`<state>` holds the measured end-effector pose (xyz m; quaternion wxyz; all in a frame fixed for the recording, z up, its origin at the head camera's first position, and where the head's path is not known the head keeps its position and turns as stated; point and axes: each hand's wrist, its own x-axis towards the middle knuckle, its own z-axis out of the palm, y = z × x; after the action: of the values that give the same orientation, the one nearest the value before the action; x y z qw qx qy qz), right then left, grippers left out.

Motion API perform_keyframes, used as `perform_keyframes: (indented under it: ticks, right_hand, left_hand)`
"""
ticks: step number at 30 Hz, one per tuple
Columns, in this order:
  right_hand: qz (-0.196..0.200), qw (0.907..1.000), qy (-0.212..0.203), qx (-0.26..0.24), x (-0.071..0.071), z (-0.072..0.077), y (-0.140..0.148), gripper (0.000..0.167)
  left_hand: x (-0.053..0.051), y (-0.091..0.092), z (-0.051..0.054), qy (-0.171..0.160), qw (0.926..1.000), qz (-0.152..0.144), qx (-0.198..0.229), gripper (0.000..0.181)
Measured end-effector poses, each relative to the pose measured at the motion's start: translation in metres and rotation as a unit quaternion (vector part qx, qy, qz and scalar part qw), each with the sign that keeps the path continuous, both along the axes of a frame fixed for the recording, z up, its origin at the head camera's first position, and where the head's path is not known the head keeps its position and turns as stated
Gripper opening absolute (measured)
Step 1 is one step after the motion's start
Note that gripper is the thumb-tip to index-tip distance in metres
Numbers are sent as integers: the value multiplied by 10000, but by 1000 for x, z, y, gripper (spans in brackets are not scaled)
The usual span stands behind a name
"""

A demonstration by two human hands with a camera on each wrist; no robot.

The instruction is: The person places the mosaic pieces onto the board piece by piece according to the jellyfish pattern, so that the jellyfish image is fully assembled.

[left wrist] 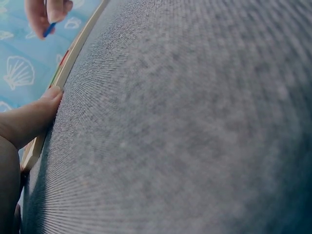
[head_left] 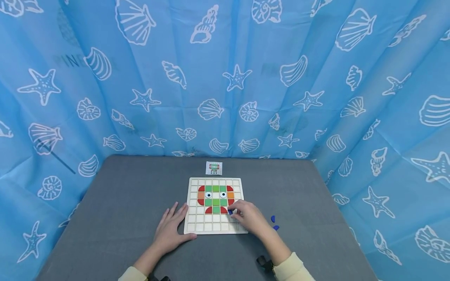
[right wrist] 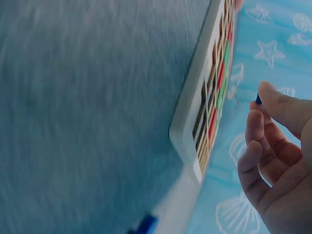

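Note:
A pale wooden grid board lies on the table, its squares partly filled with red, green and orange pieces and two eye tiles. Over the board's right part, my right hand pinches a small blue piece between thumb and fingertips; the right wrist view shows just a bit of that blue piece. My left hand lies spread at the board's lower left corner, fingers along the left side and thumb touching the front edge.
Two more blue pieces lie on the grey table right of the board. Behind the board is a small pattern card. A blue curtain with shell prints hangs around the table's back and sides.

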<state>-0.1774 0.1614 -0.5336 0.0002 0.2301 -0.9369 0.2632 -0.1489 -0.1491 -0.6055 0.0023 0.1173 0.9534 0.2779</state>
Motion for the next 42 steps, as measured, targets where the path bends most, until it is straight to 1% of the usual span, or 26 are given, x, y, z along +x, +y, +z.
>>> perform_keyframes:
  ticks: [3,7,12,17,24,29,32,35,38,42]
  right_hand:
    - [148,9998,-50,94,0,-3,-7,20]
    - [164,9994,-13,308,0,-8,-13,19]
    - [265,9983,-39,512,-1,-13,-18,21]
    - [361,9980,-180,477,-3,-14,-19,22]
    - [299,9978,-475,341,-7,-11,-18,22]
    - [331,9984,-386,236,-7,-11,-16,21]
    - [225,9991,-319,160,-5,-8,-12,21]
    - [39,9996,-259,109,-2,-3,-5,21]
    - [-204,9995,-185,126,1,1,5,19]
    - [-595,9980,-11,199,5,1,21,15]
  left_hand:
    - [0,0,1,20,10000,1,-41,114]
    - [0,-1,1,57,10000,12,-62,113]
    - [0,-1,1,-87,9999,10,-103,115]
    - [-1,-1,1,-136,9998,19,-130,116]
    - [-3,0,4,-224,9996,52,-177,117]
    - [-3,0,3,-145,9998,36,-157,116]
    - [-3,0,2,-112,9999,28,-110,116]
    - [-2,0,0,-107,9999,43,-103,116]
    - [-2,0,-1,-138,9998,53,-117,117]
    - [-1,0,-2,-141,9999,41,-91,118]
